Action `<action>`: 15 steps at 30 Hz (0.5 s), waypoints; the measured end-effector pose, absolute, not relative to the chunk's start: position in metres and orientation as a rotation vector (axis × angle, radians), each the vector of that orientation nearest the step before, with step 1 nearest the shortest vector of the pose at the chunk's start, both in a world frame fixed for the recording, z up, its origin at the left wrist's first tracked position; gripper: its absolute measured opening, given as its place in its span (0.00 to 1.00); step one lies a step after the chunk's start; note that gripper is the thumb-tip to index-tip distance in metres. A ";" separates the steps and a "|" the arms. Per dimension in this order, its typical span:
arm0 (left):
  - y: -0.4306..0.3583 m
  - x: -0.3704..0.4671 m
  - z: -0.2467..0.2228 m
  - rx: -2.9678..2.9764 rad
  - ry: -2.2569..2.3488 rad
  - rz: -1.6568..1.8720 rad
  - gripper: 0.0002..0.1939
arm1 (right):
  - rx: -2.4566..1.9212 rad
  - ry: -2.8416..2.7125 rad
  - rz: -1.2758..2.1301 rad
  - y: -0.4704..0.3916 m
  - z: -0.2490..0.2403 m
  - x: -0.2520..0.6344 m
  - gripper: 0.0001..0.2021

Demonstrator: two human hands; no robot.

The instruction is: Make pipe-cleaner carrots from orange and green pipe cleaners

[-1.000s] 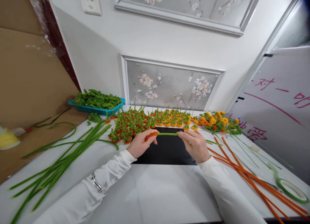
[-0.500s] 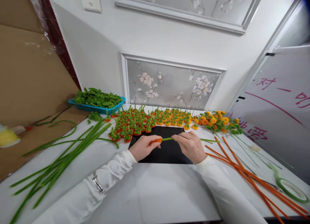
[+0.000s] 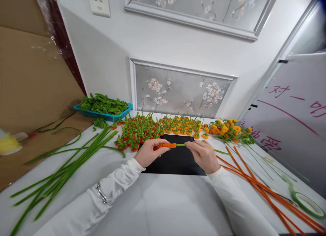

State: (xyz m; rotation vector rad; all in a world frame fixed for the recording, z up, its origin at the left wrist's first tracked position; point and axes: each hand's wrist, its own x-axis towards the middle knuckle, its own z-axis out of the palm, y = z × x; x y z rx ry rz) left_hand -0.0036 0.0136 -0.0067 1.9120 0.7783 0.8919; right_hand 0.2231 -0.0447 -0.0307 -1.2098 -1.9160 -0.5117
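I wear white long sleeves on both arms. Between seven and eight o'clock, my left sleeve is loosely gathered, its cloth bunched into soft creases from the forearm to the cuff at my bare left hand. Across those folds sits a silvery, shiny curved metal piece; whether bracelet or clasp, I cannot tell. Between four and five o'clock, my right sleeve looks smoother, ending at my bare right hand.
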 end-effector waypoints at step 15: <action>0.009 -0.002 -0.014 2.028 0.800 0.768 0.15 | -1.119 -2.024 -0.564 -0.042 -0.035 0.211 0.09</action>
